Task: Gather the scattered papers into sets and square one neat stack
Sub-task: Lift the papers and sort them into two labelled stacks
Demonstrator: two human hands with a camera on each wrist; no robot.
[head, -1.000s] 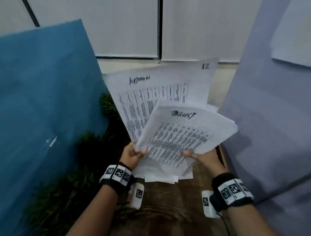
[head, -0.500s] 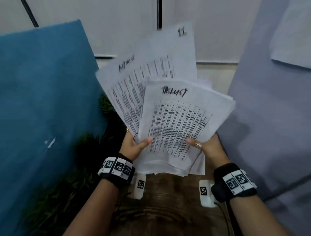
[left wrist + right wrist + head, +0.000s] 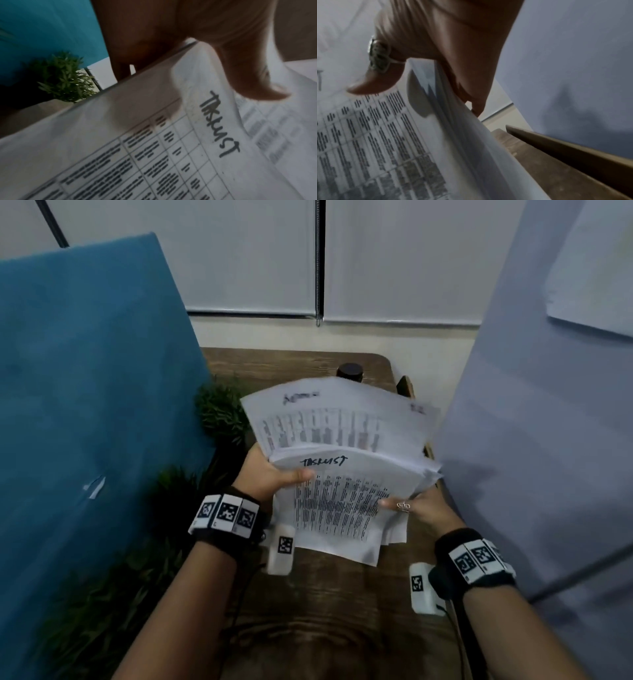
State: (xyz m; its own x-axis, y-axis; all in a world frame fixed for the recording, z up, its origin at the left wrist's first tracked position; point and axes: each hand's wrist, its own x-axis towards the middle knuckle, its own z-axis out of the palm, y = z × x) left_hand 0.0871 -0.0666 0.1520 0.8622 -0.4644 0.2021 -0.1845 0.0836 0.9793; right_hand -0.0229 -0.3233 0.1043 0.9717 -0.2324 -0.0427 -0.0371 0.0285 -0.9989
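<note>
Head view: both my hands clamp the sheaf of papers above the worktop

My left hand [image 3: 270,474] pinches the left edge of the papers [image 3: 342,494], thumb on top beside the handwritten heading, fingers [image 3: 123,70] curled underneath. My right hand [image 3: 421,508] grips the right edge the same way, ringed thumb pressed on the printed table, fingers tucked beneath the fanned sheets. The papers sit uneven: a front sheet [image 3: 339,508] overlaps a rear sheet [image 3: 335,416] that sticks out toward the far edge.

Below them lies the wooden worktop [image 3: 325,628]. A teal panel [image 3: 85,388] rises along its left edge, with green plants [image 3: 219,412] crowded against it just beside my left hand. A pale grey panel [image 3: 534,440] closes off the right edge, near my right hand. A dark round cap [image 3: 349,370] shows behind the papers near the far edge.
</note>
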